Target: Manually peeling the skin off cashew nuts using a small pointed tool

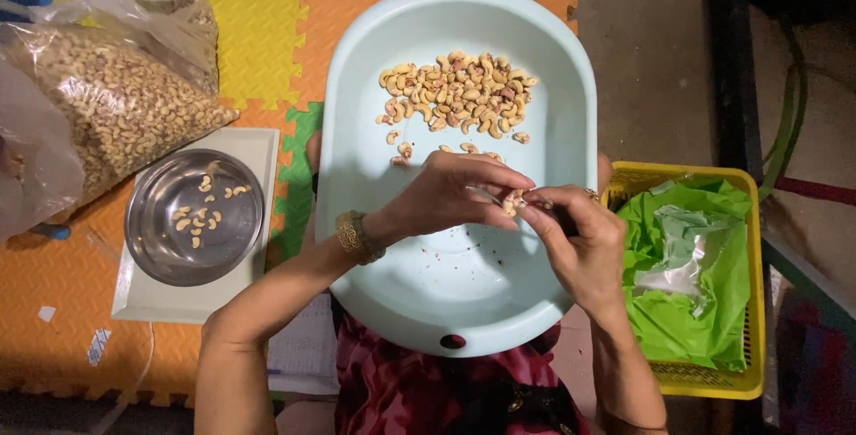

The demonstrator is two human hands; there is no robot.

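Note:
A pale blue oval basin (357,87) rests on my lap, with a pile of cashew nuts (459,92) in its far half. Over the basin's middle, my left hand (450,194) and my right hand (575,234) meet fingertip to fingertip. Between them they pinch a single cashew nut (513,201), and a thin metal tool seems to lie across it. A gold bracelet circles my left wrist, and a ring shows on my right hand. Small bits of skin lie scattered on the basin floor beneath the hands.
A steel bowl (160,239) holding several peeled cashews sits on a white scale (259,145) at left. Behind it lies a big clear bag of cashews (116,105). A yellow basket (695,172) lined with green plastic stands at right. Orange and yellow foam mats (53,266) cover the floor.

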